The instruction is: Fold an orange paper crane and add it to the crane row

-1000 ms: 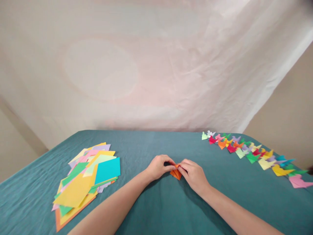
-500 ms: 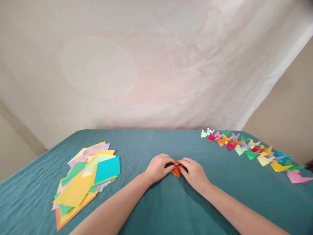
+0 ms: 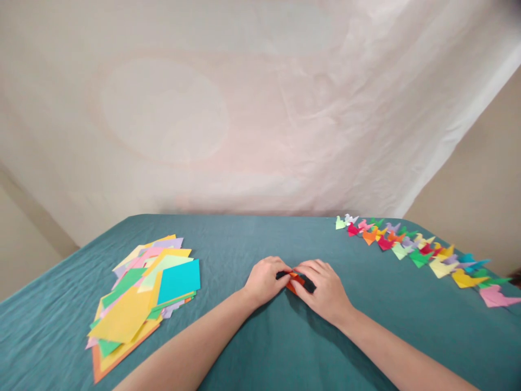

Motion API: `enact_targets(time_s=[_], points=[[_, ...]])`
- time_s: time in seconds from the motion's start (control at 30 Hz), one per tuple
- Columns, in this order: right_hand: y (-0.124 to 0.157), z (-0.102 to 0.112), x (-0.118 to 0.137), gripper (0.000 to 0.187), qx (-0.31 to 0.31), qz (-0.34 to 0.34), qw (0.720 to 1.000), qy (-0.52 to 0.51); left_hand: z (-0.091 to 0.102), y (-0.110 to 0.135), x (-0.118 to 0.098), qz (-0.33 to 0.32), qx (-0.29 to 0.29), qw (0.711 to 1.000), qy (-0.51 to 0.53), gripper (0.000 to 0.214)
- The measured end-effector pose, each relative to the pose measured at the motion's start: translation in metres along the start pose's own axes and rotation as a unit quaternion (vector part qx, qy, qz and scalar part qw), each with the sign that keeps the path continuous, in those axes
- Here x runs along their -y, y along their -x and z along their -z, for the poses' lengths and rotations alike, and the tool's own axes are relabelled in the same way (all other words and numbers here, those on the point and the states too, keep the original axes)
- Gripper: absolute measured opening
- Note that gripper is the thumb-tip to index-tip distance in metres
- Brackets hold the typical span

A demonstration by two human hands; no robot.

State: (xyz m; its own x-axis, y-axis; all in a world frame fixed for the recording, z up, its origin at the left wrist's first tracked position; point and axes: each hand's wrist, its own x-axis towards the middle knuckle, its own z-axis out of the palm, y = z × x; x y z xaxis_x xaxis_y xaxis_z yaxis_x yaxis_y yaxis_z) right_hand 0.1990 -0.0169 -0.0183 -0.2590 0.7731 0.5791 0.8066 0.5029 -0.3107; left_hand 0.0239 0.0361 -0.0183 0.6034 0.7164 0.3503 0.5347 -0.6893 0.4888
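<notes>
At lower centre of the frame, the left hand (image 3: pixel 266 279) and right hand (image 3: pixel 325 288) met over a folded orange paper (image 3: pixel 293 281) on the teal worktop (image 3: pixel 260 342), the fingers of both pinching it (mostly hidden). A crease seemed mid-press; another fold would call for aligned edges.

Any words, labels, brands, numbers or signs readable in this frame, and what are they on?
None: no text shows anywhere.
The orange folded paper pinched between left hand and right hand, the coloured sheets, the folded paper figures, the teal cloth and the pale backdrop are all unprinted.
</notes>
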Motion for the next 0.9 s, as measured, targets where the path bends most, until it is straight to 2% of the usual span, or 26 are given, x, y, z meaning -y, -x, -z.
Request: enact_targets(time_s=[0.13,0.67,0.9], points=[[-0.0024,-0.0017,0.0014,0.013,-0.02,0.015,1.0,0.01,-0.0009,0.0003,-0.0012,0.007,-0.004,1.0,-0.01,0.017],[-0.0039,0.0001,-0.0019,0.017,0.013,0.065,0.996,0.067,0.0024,0.0015,-0.006,-0.058,0.02,0.99,-0.128,0.019],[-0.0028,0.0,-0.0019,0.014,0.017,0.074,0.995,0.063,0.0042,0.004,-0.0082,-0.061,0.032,0.986,-0.152,0.018]])
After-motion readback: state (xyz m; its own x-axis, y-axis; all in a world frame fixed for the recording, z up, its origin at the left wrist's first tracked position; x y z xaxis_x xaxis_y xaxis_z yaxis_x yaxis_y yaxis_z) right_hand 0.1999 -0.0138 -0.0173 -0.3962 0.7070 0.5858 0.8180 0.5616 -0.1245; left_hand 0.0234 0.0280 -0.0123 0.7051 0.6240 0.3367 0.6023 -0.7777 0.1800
